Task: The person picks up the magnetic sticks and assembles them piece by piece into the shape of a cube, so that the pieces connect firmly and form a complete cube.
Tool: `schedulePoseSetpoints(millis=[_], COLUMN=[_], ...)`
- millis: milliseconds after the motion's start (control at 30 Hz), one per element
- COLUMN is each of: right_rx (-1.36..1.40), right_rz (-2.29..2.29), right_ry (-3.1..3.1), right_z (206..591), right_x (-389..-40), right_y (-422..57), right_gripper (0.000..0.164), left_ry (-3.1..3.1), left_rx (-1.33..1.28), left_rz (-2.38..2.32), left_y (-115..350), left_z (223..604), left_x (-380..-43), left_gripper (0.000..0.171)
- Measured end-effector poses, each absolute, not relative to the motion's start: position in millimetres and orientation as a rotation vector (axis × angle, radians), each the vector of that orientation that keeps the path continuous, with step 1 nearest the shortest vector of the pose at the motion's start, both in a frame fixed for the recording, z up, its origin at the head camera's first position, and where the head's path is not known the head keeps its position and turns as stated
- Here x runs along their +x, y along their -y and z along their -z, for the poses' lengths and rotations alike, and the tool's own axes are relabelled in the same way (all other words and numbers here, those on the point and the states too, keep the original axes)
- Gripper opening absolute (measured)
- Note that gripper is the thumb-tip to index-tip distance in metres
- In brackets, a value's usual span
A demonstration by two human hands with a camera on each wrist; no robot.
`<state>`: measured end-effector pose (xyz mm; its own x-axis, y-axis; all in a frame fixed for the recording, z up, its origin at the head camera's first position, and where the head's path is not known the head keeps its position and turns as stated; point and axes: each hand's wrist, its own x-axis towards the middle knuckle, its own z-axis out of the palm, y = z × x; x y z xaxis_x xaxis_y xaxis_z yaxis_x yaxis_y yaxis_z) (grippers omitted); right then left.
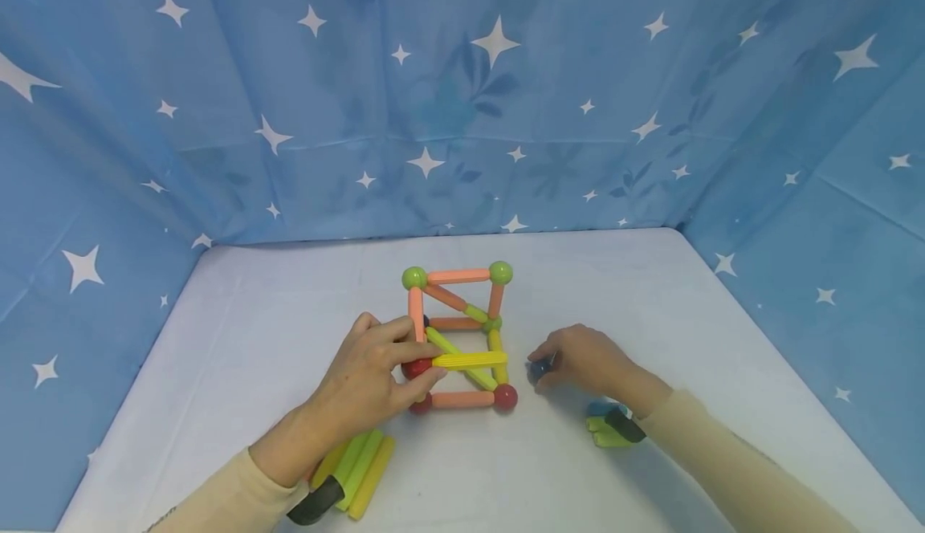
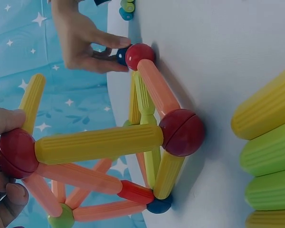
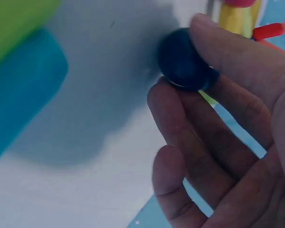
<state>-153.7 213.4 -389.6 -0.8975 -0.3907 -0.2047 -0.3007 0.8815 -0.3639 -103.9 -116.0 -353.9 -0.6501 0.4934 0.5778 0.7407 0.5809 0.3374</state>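
A frame of ribbed sticks and balls stands mid-table, with green balls [image 1: 500, 273] on top and a red ball [image 1: 505, 397] at its near right corner. At the upper near left corner, my left hand [image 1: 361, 372] pinches another red ball [image 2: 16, 153] between thumb and fingers. From that ball a yellow stick [image 1: 470, 360] juts to the right, its far end free. Right of the frame, my right hand [image 1: 588, 360] pinches a dark blue ball [image 3: 183, 59] close over the table. Its other fingers are loosely bent.
Yellow and green sticks [image 1: 364, 473] lie by the left forearm. Blue and green sticks [image 1: 609, 429] lie below the right wrist, partly behind its dark strap. A blue curtain with white stars [image 1: 462, 115] borders the white table [image 1: 303, 292] at the back and sides.
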Motion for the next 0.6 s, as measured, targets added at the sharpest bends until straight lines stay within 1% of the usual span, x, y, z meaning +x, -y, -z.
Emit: schedulePoseSetpoints(millis=[167, 300, 400, 600], right_rx=[-0.549, -0.656, -0.753, -0.782], right_rz=[0.648, 0.98, 1.147, 1.308], right_ry=[-2.75, -2.698, -2.641, -2.588], right_z=[378, 367, 362, 358], right_x=[-140, -136, -134, -130], right_y=[-216, -215, -212, -209], right_gripper=[0.038, 0.041, 0.042, 0.04], left_ry=[2.396, 2.395, 2.391, 2.394], left_rx=[-0.992, -0.99, -0.988, -0.988], left_rz=[0.789, 0.786, 0.78, 0.777], left_y=[115, 115, 116, 116], left_z=[354, 354, 354, 354], left_x=[-104, -104, -104, -103], left_gripper=[0.021, 0.021, 0.021, 0.021])
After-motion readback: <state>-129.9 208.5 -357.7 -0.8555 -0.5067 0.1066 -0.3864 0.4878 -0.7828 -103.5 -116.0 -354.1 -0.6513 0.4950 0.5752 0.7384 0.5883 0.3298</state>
